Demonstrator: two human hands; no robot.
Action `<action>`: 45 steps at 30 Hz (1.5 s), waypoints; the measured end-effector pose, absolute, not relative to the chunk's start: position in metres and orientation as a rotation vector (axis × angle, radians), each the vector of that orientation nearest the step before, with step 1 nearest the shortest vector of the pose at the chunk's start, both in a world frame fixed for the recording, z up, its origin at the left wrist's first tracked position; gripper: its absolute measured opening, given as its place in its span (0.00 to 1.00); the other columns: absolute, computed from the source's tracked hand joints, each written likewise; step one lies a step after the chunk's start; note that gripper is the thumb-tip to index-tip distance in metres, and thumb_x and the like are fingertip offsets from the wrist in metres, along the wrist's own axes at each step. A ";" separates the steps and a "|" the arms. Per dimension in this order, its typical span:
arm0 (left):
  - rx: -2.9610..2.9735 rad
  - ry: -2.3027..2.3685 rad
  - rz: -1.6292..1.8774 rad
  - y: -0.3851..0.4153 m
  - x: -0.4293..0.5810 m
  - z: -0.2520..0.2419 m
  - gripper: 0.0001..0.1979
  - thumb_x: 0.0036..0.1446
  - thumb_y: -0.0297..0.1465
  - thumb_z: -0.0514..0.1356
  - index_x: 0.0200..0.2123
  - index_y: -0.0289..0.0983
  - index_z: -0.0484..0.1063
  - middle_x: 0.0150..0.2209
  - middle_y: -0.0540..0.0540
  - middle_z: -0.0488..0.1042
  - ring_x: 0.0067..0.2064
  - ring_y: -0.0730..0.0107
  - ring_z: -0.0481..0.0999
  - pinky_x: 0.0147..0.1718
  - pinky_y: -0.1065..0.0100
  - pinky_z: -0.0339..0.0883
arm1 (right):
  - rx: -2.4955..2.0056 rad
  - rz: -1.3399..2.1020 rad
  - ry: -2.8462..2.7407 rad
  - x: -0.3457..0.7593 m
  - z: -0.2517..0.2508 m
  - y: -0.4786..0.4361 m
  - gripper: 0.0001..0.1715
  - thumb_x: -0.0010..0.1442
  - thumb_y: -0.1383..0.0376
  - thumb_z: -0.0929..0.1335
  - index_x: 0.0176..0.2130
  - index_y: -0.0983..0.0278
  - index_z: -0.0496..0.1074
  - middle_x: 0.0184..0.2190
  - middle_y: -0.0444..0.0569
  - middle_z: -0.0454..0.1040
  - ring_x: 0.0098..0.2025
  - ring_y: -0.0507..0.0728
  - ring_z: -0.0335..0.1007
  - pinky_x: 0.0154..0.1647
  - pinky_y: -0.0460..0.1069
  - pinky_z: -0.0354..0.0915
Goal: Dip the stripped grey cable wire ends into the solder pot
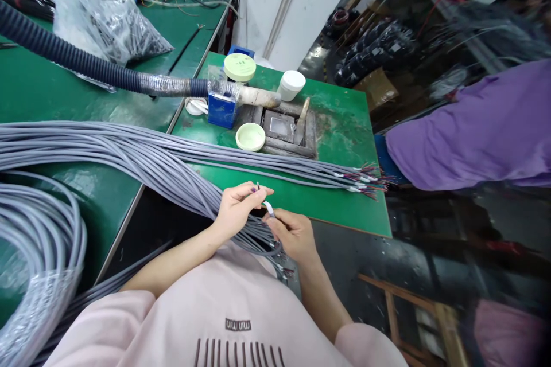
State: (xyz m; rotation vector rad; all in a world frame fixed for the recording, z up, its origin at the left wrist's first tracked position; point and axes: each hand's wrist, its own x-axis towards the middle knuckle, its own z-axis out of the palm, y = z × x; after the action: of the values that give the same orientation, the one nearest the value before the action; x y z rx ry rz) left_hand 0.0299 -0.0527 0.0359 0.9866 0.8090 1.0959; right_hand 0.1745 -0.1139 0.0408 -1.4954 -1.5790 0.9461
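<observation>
In front of my chest, my left hand (236,206) pinches thin dark wires (255,188) between thumb and fingers. My right hand (297,235) is closed on a grey cable close to its end, where a short white wrap (269,207) shows. The two hands are a small gap apart, just off the table's near edge. A bundle of grey cables (189,180) runs in from the left and hangs down below my hands. Beyond them, more grey cables (275,165) lie across the table, their stripped ends (365,179) showing coloured wires at the right.
On the green table (344,120) stand a solder pot (282,126), a pale green lid (250,136), a white tub (292,85) and a blue box (221,110). A corrugated hose (107,73) crosses from the left. Coiled cable (43,229) lies at left. A person's purple sleeve (477,126) is at right.
</observation>
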 end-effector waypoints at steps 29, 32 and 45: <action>0.856 0.805 0.997 -0.047 0.031 0.033 0.14 0.47 0.40 0.68 0.19 0.36 0.77 0.30 0.45 0.80 0.40 0.64 0.77 0.41 0.66 0.69 | -1.491 0.964 -1.458 0.176 0.034 -0.120 0.16 0.62 0.59 0.64 0.29 0.64 0.76 0.13 0.39 0.64 0.16 0.48 0.57 0.20 0.45 0.56; 0.844 0.804 0.999 -0.045 0.031 0.033 0.15 0.49 0.41 0.67 0.18 0.37 0.76 0.25 0.46 0.78 0.40 0.63 0.78 0.40 0.67 0.69 | -1.502 0.975 -1.448 0.176 0.034 -0.120 0.16 0.62 0.59 0.64 0.29 0.64 0.76 0.13 0.39 0.63 0.15 0.48 0.57 0.20 0.45 0.56; 1.680 0.908 1.212 -0.033 0.033 0.029 0.21 0.62 0.39 0.54 0.20 0.37 0.74 0.19 0.49 0.73 0.26 0.72 0.69 0.36 0.63 0.60 | -1.724 0.792 -1.542 0.206 0.037 -0.151 0.25 0.62 0.57 0.63 0.17 0.64 0.66 0.14 0.42 0.66 0.18 0.49 0.61 0.24 0.44 0.58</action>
State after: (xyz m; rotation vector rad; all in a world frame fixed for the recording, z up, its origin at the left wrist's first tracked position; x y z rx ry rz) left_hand 0.0332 -0.0335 0.0294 1.6803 0.9082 1.2116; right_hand 0.2055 -0.1509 0.0371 -1.7235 -1.5415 0.7919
